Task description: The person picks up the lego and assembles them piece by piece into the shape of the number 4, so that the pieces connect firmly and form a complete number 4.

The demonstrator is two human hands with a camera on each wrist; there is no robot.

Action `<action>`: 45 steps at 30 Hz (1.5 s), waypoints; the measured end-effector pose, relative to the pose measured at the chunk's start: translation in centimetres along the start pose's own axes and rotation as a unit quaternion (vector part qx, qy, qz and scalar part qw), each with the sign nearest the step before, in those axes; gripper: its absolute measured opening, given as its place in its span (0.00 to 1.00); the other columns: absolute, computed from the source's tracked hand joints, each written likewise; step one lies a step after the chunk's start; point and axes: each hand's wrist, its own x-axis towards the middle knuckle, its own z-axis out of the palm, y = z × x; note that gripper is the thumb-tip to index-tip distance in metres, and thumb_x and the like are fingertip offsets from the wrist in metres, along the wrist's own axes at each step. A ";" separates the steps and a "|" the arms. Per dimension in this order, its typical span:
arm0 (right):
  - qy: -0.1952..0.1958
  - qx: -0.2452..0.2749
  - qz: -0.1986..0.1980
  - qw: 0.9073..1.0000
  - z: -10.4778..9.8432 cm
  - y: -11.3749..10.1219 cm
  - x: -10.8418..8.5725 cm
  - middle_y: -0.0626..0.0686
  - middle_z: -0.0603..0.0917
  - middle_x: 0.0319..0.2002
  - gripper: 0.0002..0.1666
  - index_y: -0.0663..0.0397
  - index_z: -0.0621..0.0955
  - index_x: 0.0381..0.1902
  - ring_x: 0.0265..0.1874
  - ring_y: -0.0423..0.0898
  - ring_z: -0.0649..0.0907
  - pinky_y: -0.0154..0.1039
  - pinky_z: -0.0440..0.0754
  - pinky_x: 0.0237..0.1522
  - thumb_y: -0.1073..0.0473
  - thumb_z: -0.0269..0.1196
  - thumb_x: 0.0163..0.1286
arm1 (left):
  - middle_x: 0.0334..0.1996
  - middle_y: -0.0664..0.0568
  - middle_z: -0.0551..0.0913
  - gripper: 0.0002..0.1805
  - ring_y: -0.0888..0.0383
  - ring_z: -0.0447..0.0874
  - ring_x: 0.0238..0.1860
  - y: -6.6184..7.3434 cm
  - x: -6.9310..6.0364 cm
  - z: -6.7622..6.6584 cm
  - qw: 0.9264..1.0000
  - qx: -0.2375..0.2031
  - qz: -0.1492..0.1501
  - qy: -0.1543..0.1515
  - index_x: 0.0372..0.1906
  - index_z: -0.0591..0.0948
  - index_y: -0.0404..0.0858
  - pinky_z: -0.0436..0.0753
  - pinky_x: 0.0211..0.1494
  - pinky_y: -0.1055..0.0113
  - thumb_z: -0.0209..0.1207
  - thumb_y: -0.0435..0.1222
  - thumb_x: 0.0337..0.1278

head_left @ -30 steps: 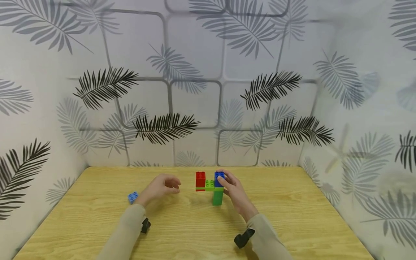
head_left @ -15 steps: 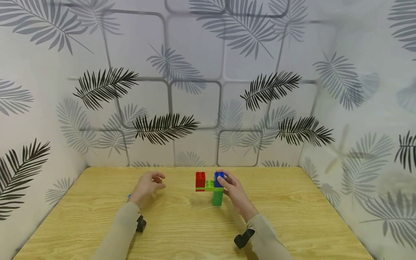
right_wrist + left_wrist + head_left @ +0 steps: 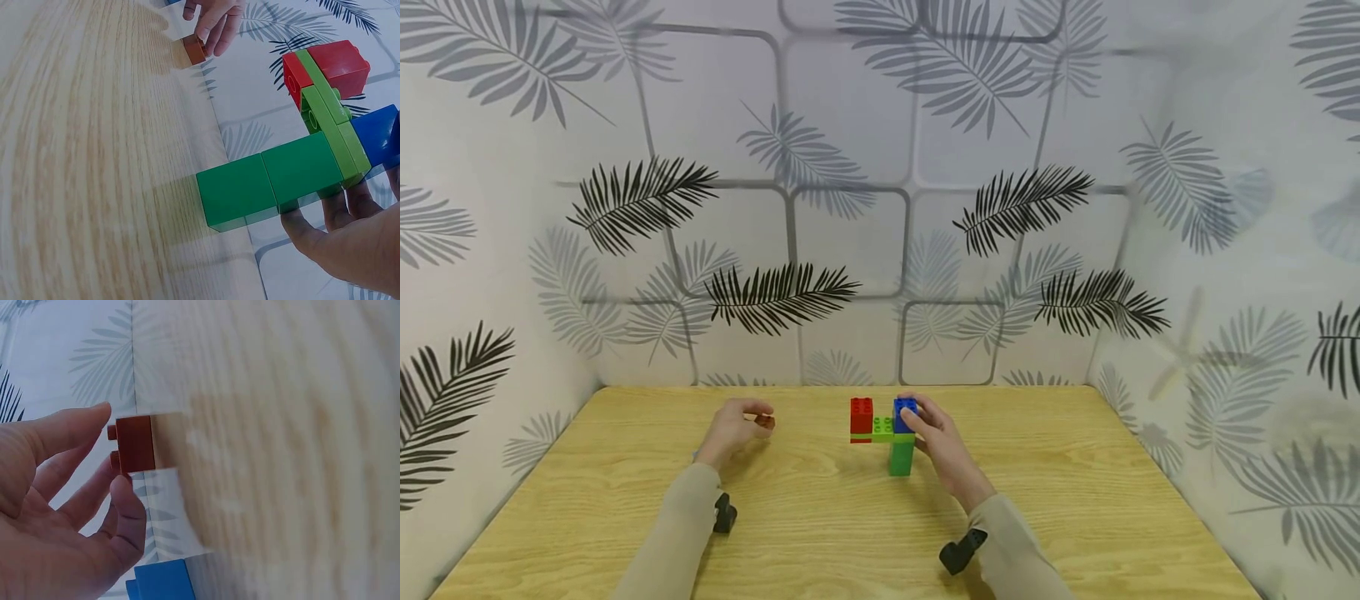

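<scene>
In the head view, my left hand is at a small brown-red brick. The left wrist view shows this brick standing studs-up on the table, between spread, bent fingers that do not visibly pinch it. My right hand grips the blue brick atop the block structure, thumb on its near side and fingers around the far and right sides. Below it are a light-green piece and two stacked green bricks. A red brick stands on the light-green piece's left end, with red also beneath.
A lighter blue brick stands on the wooden table, mostly hidden behind the left wrist in the head view. A leaf-patterned backdrop rises beyond the table's back edge and at both sides.
My left hand has moved left, to the brown-red brick, which has come into view at its fingers. The lighter blue brick has become mostly covered. My right hand and the structure have stayed put.
</scene>
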 end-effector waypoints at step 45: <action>0.006 0.000 0.008 1.000 -0.3 0.4 0.4 0.57 0.74 0.63 0.32 0.43 0.72 0.66 0.58 0.51 0.76 0.56 0.67 0.67 0.40 0.62 0.68 | 0.42 0.50 0.86 0.21 0.55 0.82 0.46 3.5 0.1 4.3 0.991 0.037 0.056 -0.113 0.51 0.83 0.32 0.78 0.56 0.54 0.71 0.31 0.49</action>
